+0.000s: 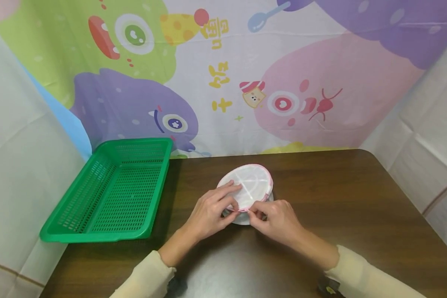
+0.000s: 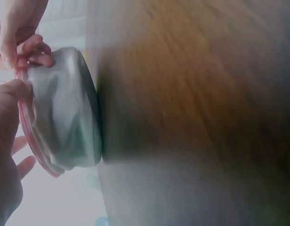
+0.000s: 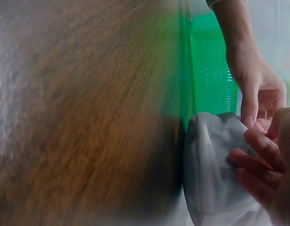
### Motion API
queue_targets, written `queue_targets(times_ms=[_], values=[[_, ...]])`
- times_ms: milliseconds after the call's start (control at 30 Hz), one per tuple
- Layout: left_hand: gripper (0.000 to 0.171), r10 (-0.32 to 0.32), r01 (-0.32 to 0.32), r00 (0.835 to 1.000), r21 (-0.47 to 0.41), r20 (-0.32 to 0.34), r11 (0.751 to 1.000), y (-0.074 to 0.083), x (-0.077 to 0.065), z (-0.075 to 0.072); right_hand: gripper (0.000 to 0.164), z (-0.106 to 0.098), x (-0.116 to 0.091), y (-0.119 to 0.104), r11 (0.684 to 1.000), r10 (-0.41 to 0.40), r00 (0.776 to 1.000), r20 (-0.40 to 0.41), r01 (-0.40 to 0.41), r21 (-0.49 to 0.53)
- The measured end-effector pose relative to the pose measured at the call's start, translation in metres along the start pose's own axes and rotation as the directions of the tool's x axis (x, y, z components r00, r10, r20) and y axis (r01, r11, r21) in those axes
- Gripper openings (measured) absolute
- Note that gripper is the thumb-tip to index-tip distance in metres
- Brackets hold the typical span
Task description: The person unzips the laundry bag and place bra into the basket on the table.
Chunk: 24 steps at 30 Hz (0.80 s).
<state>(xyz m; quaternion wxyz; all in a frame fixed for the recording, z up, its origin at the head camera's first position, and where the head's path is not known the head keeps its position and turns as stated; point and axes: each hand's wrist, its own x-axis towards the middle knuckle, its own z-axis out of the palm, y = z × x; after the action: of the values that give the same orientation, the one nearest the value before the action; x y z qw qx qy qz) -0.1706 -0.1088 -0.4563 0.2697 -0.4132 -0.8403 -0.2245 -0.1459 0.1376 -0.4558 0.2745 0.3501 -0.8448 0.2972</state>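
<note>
Left hand (image 1: 210,208) and right hand (image 1: 278,217) both pinching the pink rim (image 1: 271,183) of this white mesh bag (image 1: 255,178), down on the surface (image 1: 328,194); looks light, soft-walled, easily crumpled, so that firmer rim's the place to grip!

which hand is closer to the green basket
Left. The left hand is right of the green basket, apart from it, at the pink rim of the white mesh bag; the right hand is at that rim too, farther right.
</note>
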Motion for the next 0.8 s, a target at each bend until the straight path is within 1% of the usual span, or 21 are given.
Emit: queue_targets(times_ms=[167, 333, 433, 667, 800], values=[[0.023, 0.002, -0.002, 1.0, 0.011, 0.016, 1.0, 0.0019, 0.0001, 0.0014, 0.016, 0.001, 0.0001, -0.0011, 1.0, -0.006, 1.0, -0.005, 0.006, 0.0], [0.022, -0.011, 0.011, 0.999, 0.002, 0.035, 1.0, 0.0026, -0.0004, -0.0004, 0.016, 0.0008, -0.0005, -0.0009, 1.0, -0.01, 1.0, -0.005, 0.01, -0.005], [0.02, -0.008, 0.008, 0.999, -0.002, 0.045, 1.0, 0.0019, -0.0006, -0.0013, 0.016, 0.0003, -0.0014, -0.0002, 1.0, -0.017, 1.0, -0.004, 0.016, -0.01], [0.023, -0.019, 0.019, 0.999, -0.01, 0.033, 1.0, -0.0019, -0.0027, -0.0048, 0.018, -0.0021, -0.0029, 0.002, 1.0, -0.013, 1.0, -0.02, 0.013, -0.017], [0.023, -0.032, 0.033, 0.999, -0.015, 0.043, 0.999, -0.002, -0.0025, -0.0053, 0.018, -0.0027, -0.0028, 0.002, 1.0, -0.017, 1.0, -0.02, 0.017, -0.017]])
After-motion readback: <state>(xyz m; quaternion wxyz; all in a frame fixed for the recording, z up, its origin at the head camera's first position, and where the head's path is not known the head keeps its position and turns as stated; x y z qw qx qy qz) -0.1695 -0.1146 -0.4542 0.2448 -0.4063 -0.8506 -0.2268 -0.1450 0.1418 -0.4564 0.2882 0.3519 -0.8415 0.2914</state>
